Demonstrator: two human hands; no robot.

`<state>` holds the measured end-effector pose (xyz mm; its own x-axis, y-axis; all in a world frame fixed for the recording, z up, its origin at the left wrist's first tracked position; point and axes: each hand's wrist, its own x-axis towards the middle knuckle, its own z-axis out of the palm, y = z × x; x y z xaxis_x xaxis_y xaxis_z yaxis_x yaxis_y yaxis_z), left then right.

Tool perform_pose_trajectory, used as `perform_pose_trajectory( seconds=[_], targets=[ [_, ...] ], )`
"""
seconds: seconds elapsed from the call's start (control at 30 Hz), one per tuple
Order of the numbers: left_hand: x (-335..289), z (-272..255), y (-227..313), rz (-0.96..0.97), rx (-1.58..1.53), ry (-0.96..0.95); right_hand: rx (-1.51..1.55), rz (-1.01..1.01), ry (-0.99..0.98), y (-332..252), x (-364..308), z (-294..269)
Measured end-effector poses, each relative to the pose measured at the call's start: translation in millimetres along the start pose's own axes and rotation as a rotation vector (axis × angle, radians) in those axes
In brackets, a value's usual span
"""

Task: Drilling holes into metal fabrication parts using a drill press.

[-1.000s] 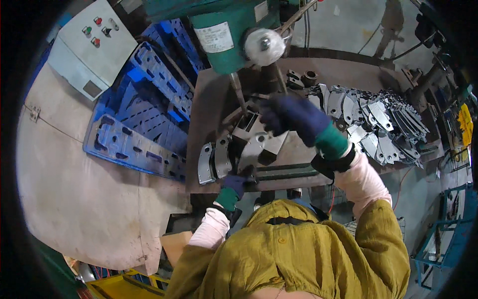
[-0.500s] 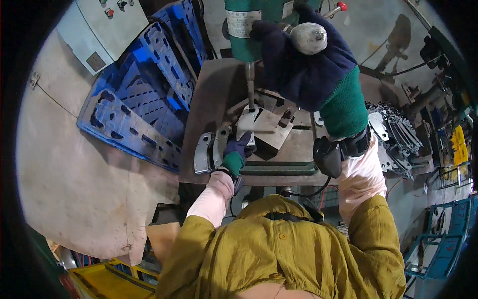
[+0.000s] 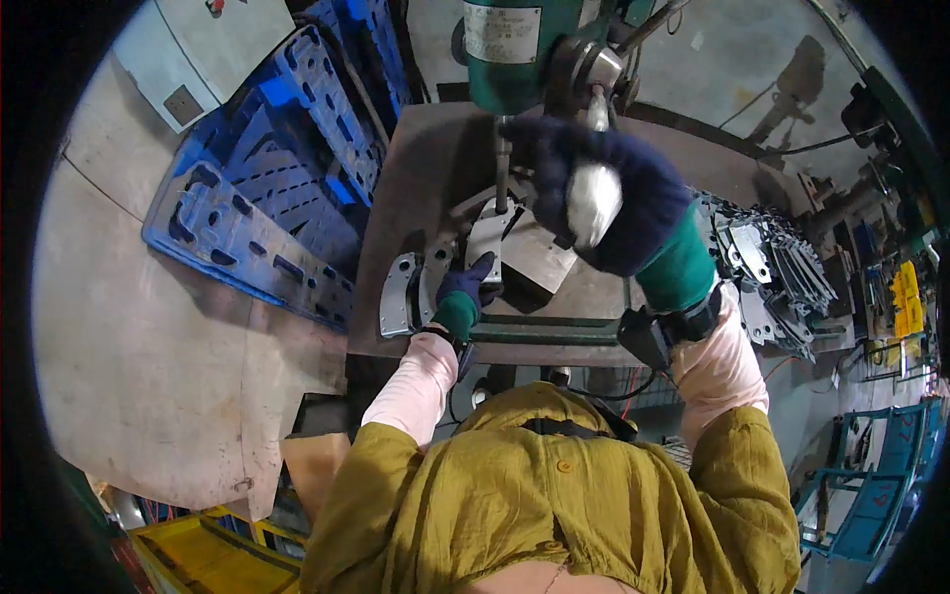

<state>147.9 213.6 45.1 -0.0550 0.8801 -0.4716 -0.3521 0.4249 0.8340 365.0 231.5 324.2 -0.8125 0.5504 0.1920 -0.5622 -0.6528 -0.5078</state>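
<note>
My left hand point(image 3: 467, 287), in a dark blue glove with a green cuff, pinches the near end of a silver metal bracket point(image 3: 484, 241). This bracket lies against an angled steel block point(image 3: 539, 259) beneath the green drill press point(image 3: 503, 61). The drill spindle point(image 3: 502, 163) comes down to the bracket's far end; whether its tip has entered the metal I cannot tell. My right hand point(image 3: 638, 193), gloved alike, is closed round the feed lever point(image 3: 594, 206), whose grip is wrapped in clear plastic. Left of my left hand, two curved metal brackets point(image 3: 400, 295) lie side by side.
A heap of similar metal parts point(image 3: 767, 252) covers the right side of the worktable point(image 3: 421, 148). Blue plastic pallets point(image 3: 252, 233) lean at the left, below a grey control box point(image 3: 213, 59). Blue metal racks point(image 3: 876, 485) stand at the lower right.
My right hand has pulled the feed lever down and toward me, uncovering the lever's hub. The left hand stays at the bracket's near end. The whole view has shifted slightly.
</note>
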Motion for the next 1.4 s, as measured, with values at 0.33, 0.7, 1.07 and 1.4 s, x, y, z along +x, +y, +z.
perform_pose_trajectory(
  seconds=[0.33, 0.7, 1.07, 1.4],
  targets=[
    [3.0, 0.2, -11.9, 0.182, 0.180, 0.020, -1.237, -0.261, 0.751, 30.7, -7.4, -85.1],
    [-5.5, 1.7, 6.7, 0.258, 0.711, 0.264, -1.653, -0.526, 1.199, 26.5, 9.7, -128.7],
    [3.2, -3.2, -8.3, 0.067, -0.055, 0.140, -2.008, -0.913, 1.211, 18.4, 13.8, -147.3],
    [-7.1, 5.8, 1.0, 0.000, -0.152, 0.081, -2.361, -1.220, 1.180, 6.9, 11.8, -170.0]
  ],
)
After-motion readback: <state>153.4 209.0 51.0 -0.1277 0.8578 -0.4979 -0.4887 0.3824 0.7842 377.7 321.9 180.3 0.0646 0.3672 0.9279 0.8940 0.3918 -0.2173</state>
